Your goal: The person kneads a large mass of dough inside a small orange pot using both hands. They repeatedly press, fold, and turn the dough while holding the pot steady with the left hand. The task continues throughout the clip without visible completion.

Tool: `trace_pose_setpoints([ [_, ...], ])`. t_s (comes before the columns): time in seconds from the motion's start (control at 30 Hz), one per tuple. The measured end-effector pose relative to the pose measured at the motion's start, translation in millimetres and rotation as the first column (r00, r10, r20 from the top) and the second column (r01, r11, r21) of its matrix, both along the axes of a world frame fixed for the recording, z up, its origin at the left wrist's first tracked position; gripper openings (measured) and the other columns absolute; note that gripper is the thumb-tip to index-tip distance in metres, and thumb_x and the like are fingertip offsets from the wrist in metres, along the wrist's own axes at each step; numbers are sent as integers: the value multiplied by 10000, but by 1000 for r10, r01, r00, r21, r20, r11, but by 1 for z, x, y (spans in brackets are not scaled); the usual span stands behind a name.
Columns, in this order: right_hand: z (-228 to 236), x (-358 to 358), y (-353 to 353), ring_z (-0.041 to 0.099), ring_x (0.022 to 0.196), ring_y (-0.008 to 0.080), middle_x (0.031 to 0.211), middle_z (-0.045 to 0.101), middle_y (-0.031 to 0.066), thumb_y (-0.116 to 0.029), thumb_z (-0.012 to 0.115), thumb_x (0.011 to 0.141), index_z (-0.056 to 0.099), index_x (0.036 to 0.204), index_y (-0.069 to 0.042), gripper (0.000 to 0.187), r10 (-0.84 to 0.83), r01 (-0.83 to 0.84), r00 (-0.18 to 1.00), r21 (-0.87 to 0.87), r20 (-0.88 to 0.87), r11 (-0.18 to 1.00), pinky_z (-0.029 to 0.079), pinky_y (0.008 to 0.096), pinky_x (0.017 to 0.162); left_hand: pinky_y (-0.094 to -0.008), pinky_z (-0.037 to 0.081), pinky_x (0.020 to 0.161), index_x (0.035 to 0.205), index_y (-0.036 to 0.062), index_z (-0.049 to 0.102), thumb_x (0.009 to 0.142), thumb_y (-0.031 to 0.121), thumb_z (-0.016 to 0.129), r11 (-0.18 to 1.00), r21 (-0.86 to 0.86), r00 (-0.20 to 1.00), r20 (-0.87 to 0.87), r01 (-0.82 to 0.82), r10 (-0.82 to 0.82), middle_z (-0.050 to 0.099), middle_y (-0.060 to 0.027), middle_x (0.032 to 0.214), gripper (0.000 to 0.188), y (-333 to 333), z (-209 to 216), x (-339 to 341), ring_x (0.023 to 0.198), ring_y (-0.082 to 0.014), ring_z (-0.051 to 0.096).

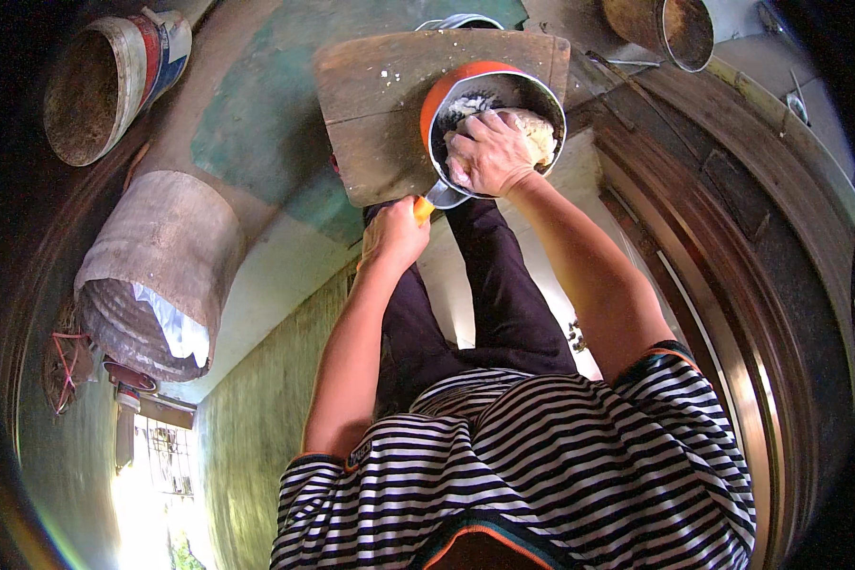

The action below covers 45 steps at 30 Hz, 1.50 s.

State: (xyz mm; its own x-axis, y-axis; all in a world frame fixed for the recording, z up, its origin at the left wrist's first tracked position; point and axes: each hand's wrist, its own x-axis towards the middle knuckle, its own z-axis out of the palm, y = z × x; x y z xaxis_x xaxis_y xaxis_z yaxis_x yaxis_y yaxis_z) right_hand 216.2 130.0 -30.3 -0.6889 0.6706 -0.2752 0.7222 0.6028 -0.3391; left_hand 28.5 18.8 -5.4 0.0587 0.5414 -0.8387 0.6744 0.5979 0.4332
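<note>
Over the right part of the board (375, 128) sits the pot (432, 103), with the dough (540, 135) inside it. The left hand (395, 234) is closed round the yellow handle (423, 210). The right hand (489, 154) lies on the dough, its fingers bent and partly spread; the fingertips are unclear, so I cannot tell whether they grip or merely press. The dough looks mostly gathered into one lump, so the bulk of the mixing seems done. White residue (469, 104) on the pot's inner wall appears not yet worked in, and the dough's surface looks rough. Crumbs (384, 73) dot the board.
</note>
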Motion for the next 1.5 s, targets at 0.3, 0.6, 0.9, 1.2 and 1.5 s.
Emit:
trace_pose_setpoints([
  [0.3,18,-4,14,538,1063,296,1062,601,95,-414,624,843,664,1060,-110,375,-62,64,998,-195,17,979,415,481,916,-493,514,740,952,51,644,821,212,657,999,-48,998,-62,5,-8,676,-216,920,207,14,15,0,882,-422,649],
  [0.6,-13,-9,27,584,1063,386,1107,617,226,-278,643,802,618,1066,19,398,-209,227,969,-139,133,964,493,439,922,-510,520,777,1014,70,656,839,186,637,998,-55,997,-63,33,-36,683,-217,962,211,19,17,1,918,-422,652],
  [0.9,-8,1,45,639,932,382,864,671,233,-105,592,766,629,941,46,234,-144,146,989,-35,43,989,535,430,804,-520,522,788,1032,73,645,840,207,644,997,-63,995,-86,47,-52,683,-218,970,234,19,21,-1,914,-423,654],
  [1.2,-6,-11,46,644,1012,351,957,686,214,-315,597,838,695,942,-4,341,84,82,929,-422,360,903,477,419,960,-522,519,803,1025,47,649,837,199,650,996,-76,995,-89,41,-48,681,-226,984,242,20,20,-2,933,-424,651],
  [1.5,-8,-4,44,575,1135,375,1170,631,215,-475,582,861,675,1094,-61,485,72,66,946,-405,315,912,465,443,973,-503,518,829,1067,77,658,836,197,657,994,-90,996,-71,56,-62,678,-224,1010,260,21,17,-2,963,-414,648],
])
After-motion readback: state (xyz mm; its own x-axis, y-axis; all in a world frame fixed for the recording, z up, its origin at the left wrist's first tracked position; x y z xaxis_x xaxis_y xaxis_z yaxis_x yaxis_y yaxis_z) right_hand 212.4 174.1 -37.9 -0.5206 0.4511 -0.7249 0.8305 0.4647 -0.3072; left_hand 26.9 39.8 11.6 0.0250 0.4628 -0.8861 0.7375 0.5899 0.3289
